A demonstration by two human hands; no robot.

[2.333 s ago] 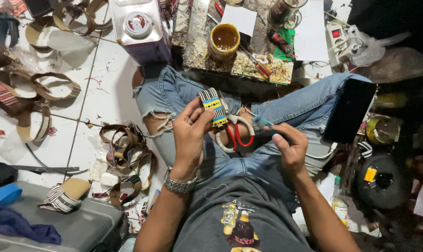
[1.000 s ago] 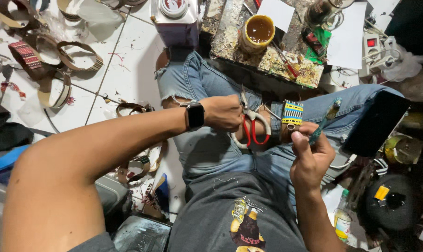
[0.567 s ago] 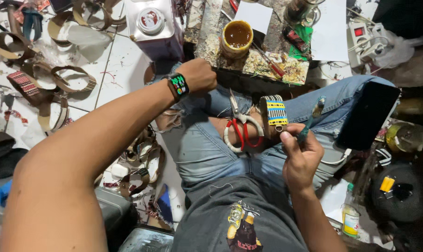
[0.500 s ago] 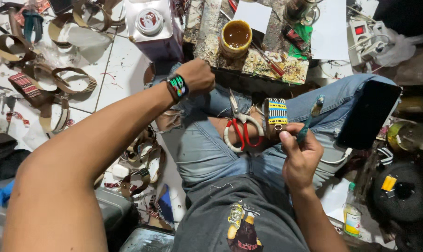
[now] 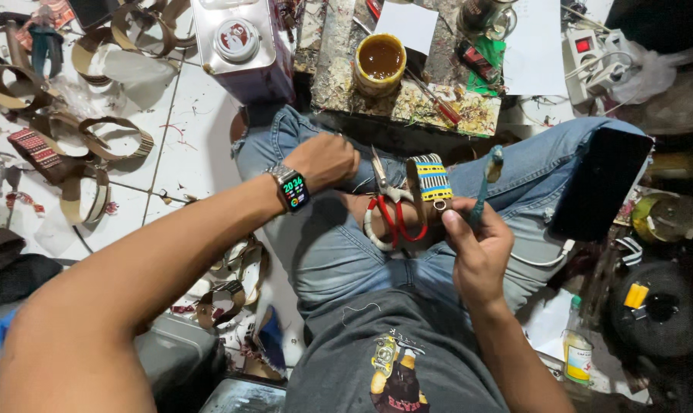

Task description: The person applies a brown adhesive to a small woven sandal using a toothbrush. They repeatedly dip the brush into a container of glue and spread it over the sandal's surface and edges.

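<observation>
My right hand (image 5: pixel 476 248) — fingers clamped on the brush (image 5: pixel 485 180) and striped strap (image 5: pixel 432 180); left hand (image 5: pixel 323 160) fisted on my knee — grip unclear

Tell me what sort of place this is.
Likely a small home craft workshop, worked from the floor: loops of strap lie on white tiles, an open pot of glue sits on a stained board, and red-handled scissors rest in the lap.
</observation>
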